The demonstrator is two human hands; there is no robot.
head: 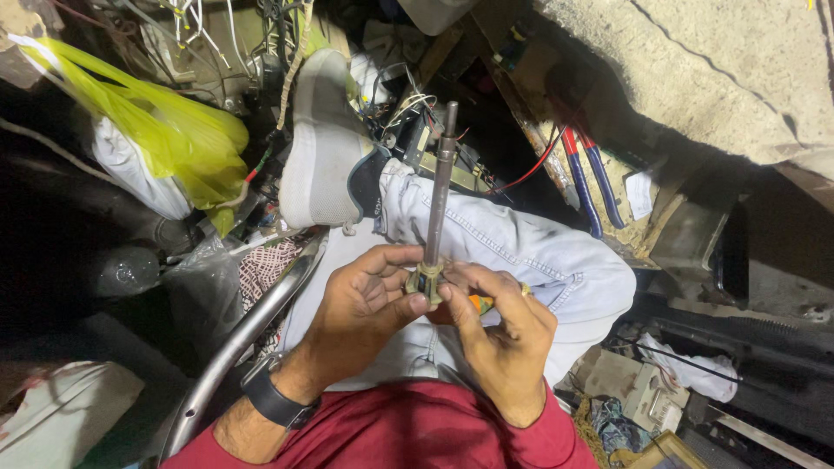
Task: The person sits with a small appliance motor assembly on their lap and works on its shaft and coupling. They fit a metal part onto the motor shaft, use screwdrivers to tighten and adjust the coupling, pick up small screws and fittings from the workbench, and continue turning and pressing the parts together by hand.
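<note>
Head view: above a pale-denim knee (521, 252), the left hand (360, 304) and right hand (499, 334), both closed, pinch the small greenish hub (426, 280) of a long grey metal shaft (440, 187). Loosened fingertips could tip the top-heavy shaft into wiring clutter (408, 113) beyond the knee.

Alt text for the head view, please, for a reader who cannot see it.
Both hands, the left hand and right hand, pinch a small metal fitting at the base of a long metal shaft that points away over the person's crossed leg in pale jeans. A yellow plastic bag, a grey shoe and red-and-blue-handled pliers lie among the clutter.
</note>
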